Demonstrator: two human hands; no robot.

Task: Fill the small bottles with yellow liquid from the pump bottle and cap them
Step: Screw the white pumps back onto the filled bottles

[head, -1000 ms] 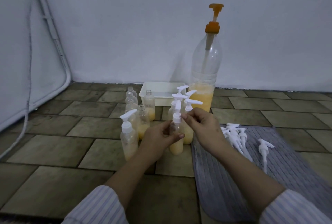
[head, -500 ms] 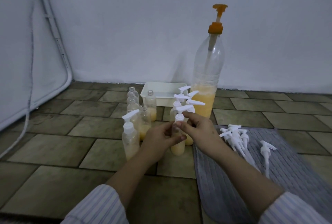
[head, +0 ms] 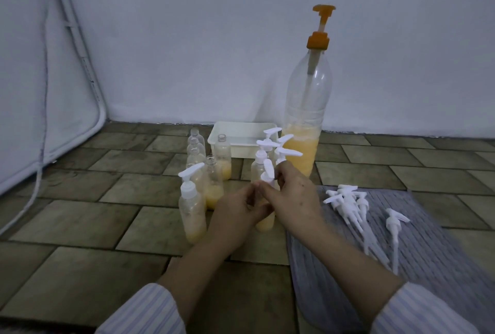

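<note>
The small bottle point(head: 265, 222), yellow liquid in its base, stands on the tiled floor point(head: 80, 216) just in front of the tall pump bottle point(head: 305, 119). The left hand point(head: 235, 209) grips its body; the right hand point(head: 292, 194) pinches the white pump cap point(head: 268, 173) on its neck. Left of the pump bottle stand more bottles — one capped point(head: 191, 210), others open. To its right, loose pump caps point(head: 351, 205) lie on a grey mat point(head: 442, 266).

Left hand point(head: 238, 210) grips small bottle point(head: 265, 222); right hand point(head: 293, 194) pinches its white pump cap point(head: 267, 174).
</note>
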